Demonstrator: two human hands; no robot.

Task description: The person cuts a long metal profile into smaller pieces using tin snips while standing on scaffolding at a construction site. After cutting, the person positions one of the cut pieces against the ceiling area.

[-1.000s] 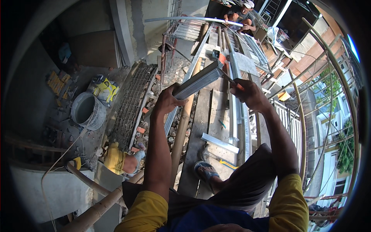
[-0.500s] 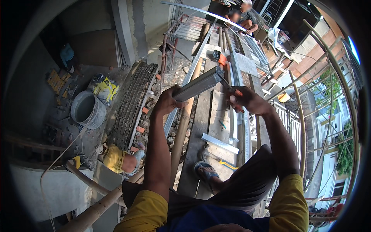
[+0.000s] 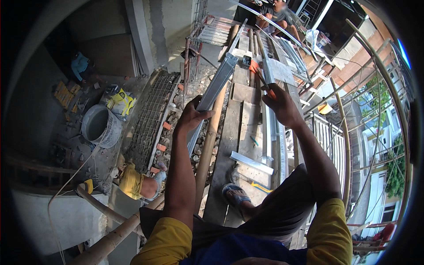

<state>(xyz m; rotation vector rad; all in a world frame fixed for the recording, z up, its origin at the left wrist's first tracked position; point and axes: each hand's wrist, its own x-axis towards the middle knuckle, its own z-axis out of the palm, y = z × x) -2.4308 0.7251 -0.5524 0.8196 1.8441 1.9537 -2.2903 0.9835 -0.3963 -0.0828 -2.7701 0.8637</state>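
My left hand (image 3: 194,115) grips a short grey metal channel (image 3: 217,81) near its lower end. The channel slants up and away to the right, its far end free above the planks. In my right hand (image 3: 282,106), closed and raised, is an orange-handled tool (image 3: 271,93) with a narrow dark end pointing up and left. Fingers cover much of it, so its exact kind is unclear. Tool and channel are apart. Below, a bright metal offcut (image 3: 251,163) lies on the planks near a yellow-handled tool (image 3: 261,187) and my sandalled foot (image 3: 237,195).
Long metal profiles (image 3: 268,119) and a bamboo pole (image 3: 210,145) run along the planks (image 3: 229,128). Left and lower are rebar mesh (image 3: 152,110) and a bucket (image 3: 101,126). One person (image 3: 278,20) sits at the far end; another (image 3: 80,66) is lower left. Bamboo scaffolding (image 3: 342,128) borders the right.
The channel has swung from slanting right to pointing more steeply away. My right hand and its tool have come off the channel's end. The far person's long strip has shifted right.
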